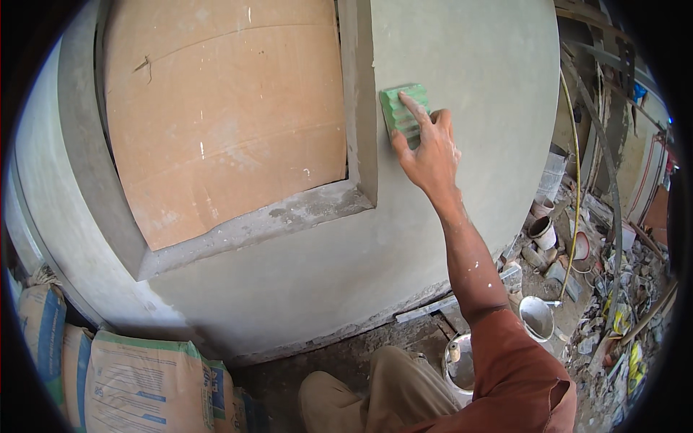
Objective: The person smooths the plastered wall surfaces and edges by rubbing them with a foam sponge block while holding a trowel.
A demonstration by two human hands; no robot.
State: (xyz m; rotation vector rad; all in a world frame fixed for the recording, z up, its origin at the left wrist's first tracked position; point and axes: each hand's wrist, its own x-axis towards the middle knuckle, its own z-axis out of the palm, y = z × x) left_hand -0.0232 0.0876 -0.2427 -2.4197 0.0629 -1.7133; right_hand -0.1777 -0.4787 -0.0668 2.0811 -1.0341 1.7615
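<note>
My right hand (432, 153) grips a green ribbed sponge block (395, 114), its fingers spread over the ridged back. The block lies against the smooth grey plastered wall (476, 65), just right of the window opening. Pale smears mark the fingers, and white specks dot the forearm. A brown cardboard sheet (231, 123) covers most of that opening, inside a grey plastered reveal (361, 94). Along its bottom runs a sill (267, 225) with darker, rough patches. My left hand is out of the picture.
Paper cement sacks (141, 379) stand at the lower left. A bucket (462, 368) with a tool handle in it and a pale bucket (538, 317) sit beside my right arm. A long straight bar (426, 309) lies at the wall's foot. Rubble (585, 339) and a yellow hose (575, 180) are on the right.
</note>
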